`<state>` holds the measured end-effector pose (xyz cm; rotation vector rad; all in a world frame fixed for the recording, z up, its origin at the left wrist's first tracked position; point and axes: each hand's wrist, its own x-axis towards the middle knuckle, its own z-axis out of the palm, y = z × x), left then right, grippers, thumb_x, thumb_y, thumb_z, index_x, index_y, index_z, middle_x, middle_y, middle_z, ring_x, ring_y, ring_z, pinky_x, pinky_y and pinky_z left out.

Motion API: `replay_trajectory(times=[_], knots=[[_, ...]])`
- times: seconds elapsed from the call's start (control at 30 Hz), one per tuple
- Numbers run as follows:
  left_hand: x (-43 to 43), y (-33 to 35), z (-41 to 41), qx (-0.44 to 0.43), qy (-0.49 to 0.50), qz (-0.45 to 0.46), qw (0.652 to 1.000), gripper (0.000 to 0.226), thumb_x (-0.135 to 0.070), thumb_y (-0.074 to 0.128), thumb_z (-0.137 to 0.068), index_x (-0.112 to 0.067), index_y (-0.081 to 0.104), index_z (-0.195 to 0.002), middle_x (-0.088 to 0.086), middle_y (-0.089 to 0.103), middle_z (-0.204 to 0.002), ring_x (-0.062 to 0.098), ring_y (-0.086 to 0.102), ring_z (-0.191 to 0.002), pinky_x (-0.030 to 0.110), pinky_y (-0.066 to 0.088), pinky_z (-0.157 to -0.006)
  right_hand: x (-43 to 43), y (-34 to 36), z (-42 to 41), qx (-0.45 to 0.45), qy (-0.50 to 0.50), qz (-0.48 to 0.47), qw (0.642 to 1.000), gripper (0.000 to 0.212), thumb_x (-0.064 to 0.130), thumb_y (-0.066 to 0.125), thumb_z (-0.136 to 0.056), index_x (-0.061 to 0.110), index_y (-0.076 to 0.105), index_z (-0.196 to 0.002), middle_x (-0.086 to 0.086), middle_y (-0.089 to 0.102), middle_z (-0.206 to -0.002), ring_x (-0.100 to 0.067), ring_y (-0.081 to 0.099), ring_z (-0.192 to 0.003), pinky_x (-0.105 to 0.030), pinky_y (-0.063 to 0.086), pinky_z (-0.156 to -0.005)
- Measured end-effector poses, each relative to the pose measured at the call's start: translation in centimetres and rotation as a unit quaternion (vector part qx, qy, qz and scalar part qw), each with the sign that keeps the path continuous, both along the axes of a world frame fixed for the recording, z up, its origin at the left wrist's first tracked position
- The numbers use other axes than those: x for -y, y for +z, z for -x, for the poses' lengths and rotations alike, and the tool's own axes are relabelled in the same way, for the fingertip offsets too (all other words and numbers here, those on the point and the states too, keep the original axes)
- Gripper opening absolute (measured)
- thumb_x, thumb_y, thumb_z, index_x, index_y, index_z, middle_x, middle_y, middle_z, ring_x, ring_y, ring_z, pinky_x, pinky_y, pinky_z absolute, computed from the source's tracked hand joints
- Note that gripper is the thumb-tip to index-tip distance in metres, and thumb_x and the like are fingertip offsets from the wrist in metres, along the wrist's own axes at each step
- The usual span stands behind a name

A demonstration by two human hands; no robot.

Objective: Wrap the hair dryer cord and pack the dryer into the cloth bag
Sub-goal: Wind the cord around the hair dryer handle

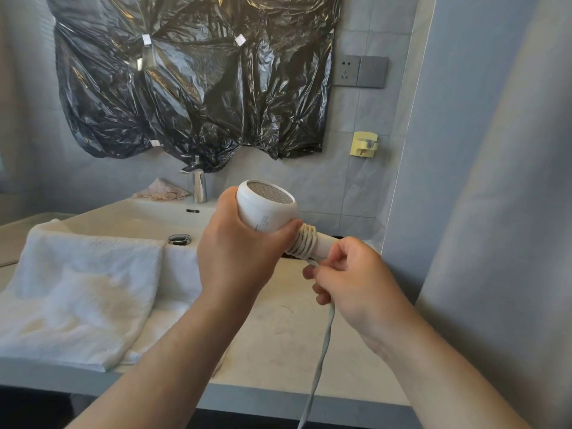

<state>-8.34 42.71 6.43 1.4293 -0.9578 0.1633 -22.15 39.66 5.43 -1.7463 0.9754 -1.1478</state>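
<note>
Cord-wrapping stage, about midway. The white hair dryer (266, 209) is held in the air above the counter (278, 335), just right of the sink basin (139, 218), its mesh-covered rear end tilted up and its handle pointing right. Several tight turns of the cord (322, 345) sit side by side on the handle next to the head. The rest of the handle is bare, and a long slack length hangs from my right hand (349, 280) down past the counter edge and out of view. I judge the winding partly done; the plug is not visible, and packing has not begun.

My left hand (238, 249) is wrapped round the dryer's head, thumb against the first coils. My right hand has its fingers curled round the cord just below the handle.

A crumpled pinkish cloth (161, 190) lies beside the chrome faucet (198, 187); whether it is the bag I cannot tell. A white towel (77, 289) drapes over the basin's near rim. Black plastic sheeting (185, 72) is taped to the wall above, with a wall socket (346, 71) to its right.
</note>
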Motion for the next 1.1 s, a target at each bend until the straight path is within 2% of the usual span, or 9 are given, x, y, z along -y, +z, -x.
replay_trajectory(times=[0.13,0.27,0.4,0.53,0.63,0.73,0.83,0.97,1.1], knots=[[-0.3,0.5,-0.3,0.062,0.021,-0.002,0.998,0.059,-0.053,0.082,-0.06,-0.033,0.051,-0.106,-0.014,0.062,-0.09,0.012,0.057,-0.081,0.03,0.045,-0.065,0.5,1.6,0.2,0.001,0.05,-0.053,0.997,0.024,-0.009,0.052,-0.082,0.013,0.044,-0.077,-0.015,0.069,-0.074,-0.011,0.052,-0.048,-0.023,0.043,-0.046],[-0.3,1.0,-0.8,0.131,0.019,-0.032,0.991,0.061,-0.055,0.08,-0.06,-0.027,0.052,-0.107,-0.01,0.063,-0.092,0.018,0.058,-0.083,0.035,0.048,-0.067,1.0,2.1,0.5,-0.108,0.054,0.011,0.993,0.023,-0.005,0.056,-0.079,0.015,0.047,-0.074,-0.009,0.071,-0.071,-0.013,0.053,-0.053,-0.027,0.042,-0.05],[-0.8,2.2,-1.5,0.196,0.002,-0.049,0.979,0.066,-0.06,0.078,-0.057,-0.026,0.052,-0.107,-0.008,0.063,-0.091,0.023,0.06,-0.084,0.038,0.051,-0.068,0.8,2.8,1.4,-0.147,0.08,0.084,0.982,0.022,-0.001,0.062,-0.082,0.016,0.049,-0.078,-0.012,0.069,-0.073,-0.016,0.054,-0.053,-0.033,0.044,-0.052],[-1.3,3.6,-1.6,0.274,-0.007,-0.083,0.958,0.068,-0.064,0.071,-0.054,-0.028,0.053,-0.109,-0.008,0.064,-0.091,0.023,0.062,-0.085,0.037,0.052,-0.069,1.0,3.5,1.9,-0.249,0.073,0.211,0.942,0.021,0.011,0.068,-0.081,0.026,0.054,-0.079,0.004,0.069,-0.075,-0.013,0.064,-0.07,-0.033,0.052,-0.067],[-1.3,4.2,-2.1,0.267,-0.033,-0.114,0.956,0.069,-0.068,0.069,-0.05,-0.033,0.054,-0.108,-0.009,0.064,-0.091,0.02,0.061,-0.086,0.038,0.053,-0.072,1.2,3.6,2.5,-0.261,0.063,0.28,0.922,0.02,0.019,0.075,-0.079,0.026,0.056,-0.077,0.013,0.064,-0.076,-0.004,0.058,-0.068,-0.016,0.045,-0.06],[-0.9,4.1,-2.7,0.22,-0.08,-0.128,0.964,0.069,-0.07,0.069,-0.046,-0.035,0.056,-0.105,-0.01,0.065,-0.091,0.017,0.063,-0.086,0.041,0.055,-0.075,1.9,3.2,3.1,-0.235,0.036,0.33,0.914,0.026,0.034,0.079,-0.074,0.028,0.053,-0.074,0.012,0.061,-0.072,-0.006,0.055,-0.069,-0.017,0.042,-0.058],[-0.6,3.9,-3.1,0.18,-0.127,-0.112,0.969,0.069,-0.071,0.071,-0.044,-0.035,0.06,-0.102,-0.011,0.067,-0.09,0.013,0.065,-0.085,0.044,0.056,-0.074,2.4,3.0,3.6,-0.219,0.042,0.354,0.908,0.024,0.048,0.072,-0.076,0.03,0.067,-0.09,0.012,0.059,-0.073,-0.001,0.055,-0.075,-0.012,0.039,-0.061],[-0.8,4.0,-2.9,0.175,-0.159,-0.094,0.967,0.065,-0.074,0.072,-0.048,-0.033,0.063,-0.098,-0.011,0.068,-0.088,0.011,0.065,-0.084,0.044,0.056,-0.073,2.2,2.9,4.1,-0.19,0.106,0.235,0.947,0.034,0.06,0.061,-0.074,0.031,0.07,-0.088,0.009,0.07,-0.078,0.007,0.06,-0.073,-0.008,0.042,-0.063],[-1.2,3.7,-2.2,0.17,-0.176,-0.09,0.965,0.064,-0.075,0.071,-0.05,-0.03,0.064,-0.095,-0.01,0.068,-0.085,0.012,0.065,-0.081,0.044,0.056,-0.072,2.0,2.2,4.4,-0.072,0.174,0.092,0.978,0.075,0.081,0.068,-0.047,0.019,0.07,-0.091,0.007,0.074,-0.078,-0.002,0.065,-0.07,-0.015,0.049,-0.061]])
